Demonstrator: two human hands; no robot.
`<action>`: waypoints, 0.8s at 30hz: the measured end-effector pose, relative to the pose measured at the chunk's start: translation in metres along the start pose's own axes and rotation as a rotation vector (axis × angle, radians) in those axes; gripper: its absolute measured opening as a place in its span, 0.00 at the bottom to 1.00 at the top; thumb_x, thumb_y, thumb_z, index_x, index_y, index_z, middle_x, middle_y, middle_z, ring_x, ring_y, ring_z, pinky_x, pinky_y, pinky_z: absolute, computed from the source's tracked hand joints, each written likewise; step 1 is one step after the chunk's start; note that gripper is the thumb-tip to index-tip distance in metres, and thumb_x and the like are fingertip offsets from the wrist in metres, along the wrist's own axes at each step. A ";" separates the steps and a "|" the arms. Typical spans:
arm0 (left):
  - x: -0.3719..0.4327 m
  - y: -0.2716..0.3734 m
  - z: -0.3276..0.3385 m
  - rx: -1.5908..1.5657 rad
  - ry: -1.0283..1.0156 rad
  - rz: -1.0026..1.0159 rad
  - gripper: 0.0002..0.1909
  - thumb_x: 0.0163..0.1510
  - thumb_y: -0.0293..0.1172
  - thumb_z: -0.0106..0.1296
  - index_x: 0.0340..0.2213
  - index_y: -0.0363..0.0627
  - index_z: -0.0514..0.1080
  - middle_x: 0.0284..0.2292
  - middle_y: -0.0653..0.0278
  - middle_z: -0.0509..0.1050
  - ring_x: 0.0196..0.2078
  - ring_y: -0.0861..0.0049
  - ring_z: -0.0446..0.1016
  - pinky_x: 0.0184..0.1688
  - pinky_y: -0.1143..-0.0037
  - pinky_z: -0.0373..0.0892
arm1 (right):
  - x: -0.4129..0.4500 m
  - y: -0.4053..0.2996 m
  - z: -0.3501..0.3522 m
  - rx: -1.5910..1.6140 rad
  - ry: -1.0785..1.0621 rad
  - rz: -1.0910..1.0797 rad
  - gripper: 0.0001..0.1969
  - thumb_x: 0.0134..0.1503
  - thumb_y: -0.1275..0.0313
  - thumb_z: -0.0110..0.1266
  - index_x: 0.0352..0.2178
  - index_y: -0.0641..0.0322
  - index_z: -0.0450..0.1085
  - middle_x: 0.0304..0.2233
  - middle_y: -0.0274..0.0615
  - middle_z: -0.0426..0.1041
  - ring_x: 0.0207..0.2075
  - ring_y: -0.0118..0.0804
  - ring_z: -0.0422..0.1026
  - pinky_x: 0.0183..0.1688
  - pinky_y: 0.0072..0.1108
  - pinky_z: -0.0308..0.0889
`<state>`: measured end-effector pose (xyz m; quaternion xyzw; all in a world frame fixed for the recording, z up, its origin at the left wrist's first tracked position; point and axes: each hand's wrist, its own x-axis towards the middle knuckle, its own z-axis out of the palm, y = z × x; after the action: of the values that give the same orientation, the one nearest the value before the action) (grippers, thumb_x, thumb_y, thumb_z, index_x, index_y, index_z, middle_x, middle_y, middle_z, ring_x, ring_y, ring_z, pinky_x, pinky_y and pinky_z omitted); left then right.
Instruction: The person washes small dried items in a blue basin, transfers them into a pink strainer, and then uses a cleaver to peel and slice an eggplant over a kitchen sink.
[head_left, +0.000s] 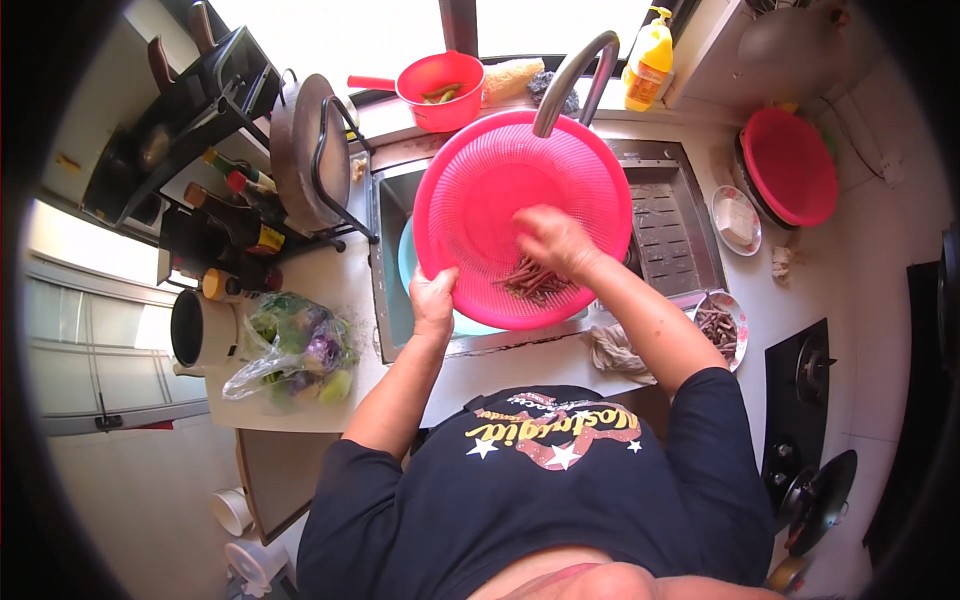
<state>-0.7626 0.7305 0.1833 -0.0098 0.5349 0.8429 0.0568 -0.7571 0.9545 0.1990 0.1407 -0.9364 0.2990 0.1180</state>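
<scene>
A large pink plastic colander (517, 187) is held tilted over the sink, its open side facing me. My left hand (435, 300) grips its lower left rim, with the thumb on the inside. Within the colander my right hand (555, 236) is slightly blurred, its fingers curled; whether anything is in them is hidden. Just below that hand, a small heap of cut reddish-brown bean pieces (531, 283) lies on the colander's lower wall. Behind the colander, part of a light blue basin (407, 251) shows in the left sink bowl.
The curved metal faucet (551, 105) reaches over the colander's far rim. At right stand a plate of similar cut pieces (718, 330), a cloth (619, 351) and a drainer tray (664, 221). A plastic bag of vegetables (304, 349) and a rack with a round chopping board (309, 154) are at left.
</scene>
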 end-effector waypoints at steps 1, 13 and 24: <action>0.002 -0.003 0.002 -0.005 0.001 -0.005 0.16 0.44 0.17 0.47 0.38 0.36 0.67 0.34 0.66 0.72 0.35 0.80 0.70 0.40 0.81 0.65 | 0.000 0.007 -0.006 -0.051 0.087 0.143 0.16 0.48 0.61 0.50 0.35 0.60 0.65 0.34 0.48 0.70 0.38 0.51 0.69 0.38 0.37 0.66; 0.003 -0.011 0.007 0.015 0.005 -0.071 0.16 0.45 0.16 0.46 0.39 0.35 0.65 0.35 0.63 0.72 0.36 0.78 0.70 0.41 0.80 0.65 | -0.032 -0.015 0.034 -0.033 -0.483 0.393 0.36 0.33 0.49 0.61 0.46 0.46 0.63 0.43 0.55 0.63 0.40 0.56 0.69 0.40 0.38 0.66; 0.004 -0.017 0.011 0.015 0.045 -0.093 0.18 0.43 0.15 0.47 0.39 0.34 0.65 0.35 0.62 0.72 0.35 0.78 0.70 0.40 0.79 0.65 | -0.047 0.007 0.058 -0.223 -0.128 0.330 0.08 0.47 0.69 0.48 0.29 0.54 0.70 0.33 0.50 0.65 0.31 0.52 0.69 0.34 0.33 0.67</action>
<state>-0.7646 0.7475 0.1726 -0.0532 0.5415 0.8348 0.0837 -0.7235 0.9343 0.1348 -0.0099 -0.9797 0.1991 0.0225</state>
